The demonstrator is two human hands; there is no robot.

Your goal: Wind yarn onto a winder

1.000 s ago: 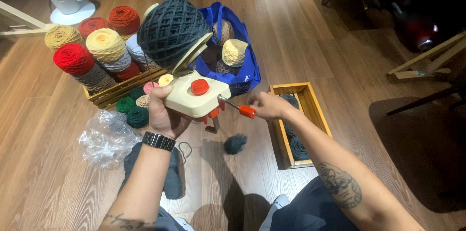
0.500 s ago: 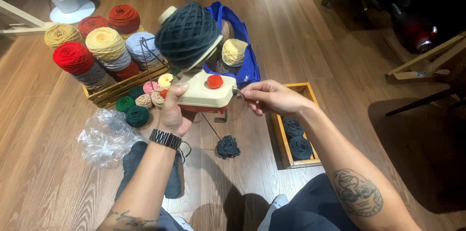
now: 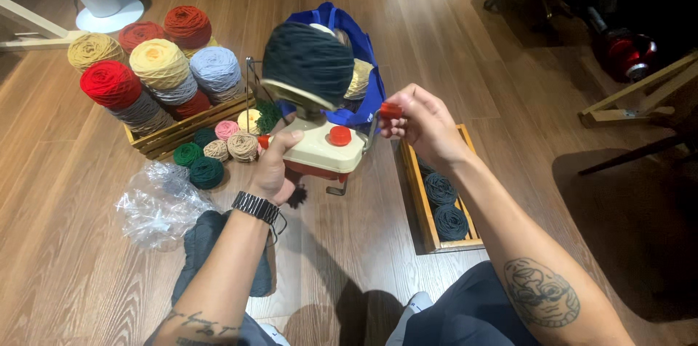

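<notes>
Cream plastic with a red base and a red knob on top, the yarn winder sits at the centre of the frame, lifted above the wooden floor. The left hand comes up from the lower left, forearm angled toward the middle, a dark watch band on the wrist; its palm cups the winder's left side with the thumb laid across the top edge, so it is closed on the body. The right hand reaches in from the lower right along a tattooed forearm, wrist slightly bent, fingers pinched narrowly round the red crank handle just right of the winder. A fat cake of dark teal yarn rides tilted on the winder's spindle, in front of a blue bag. Upper left, a wooden crate carries big cones of red, tan, yellow and pale grey yarn, with small balls beside it. A crumpled clear plastic bag lies lower left. Right of centre, a narrow wooden tray holds dark balls.
</notes>
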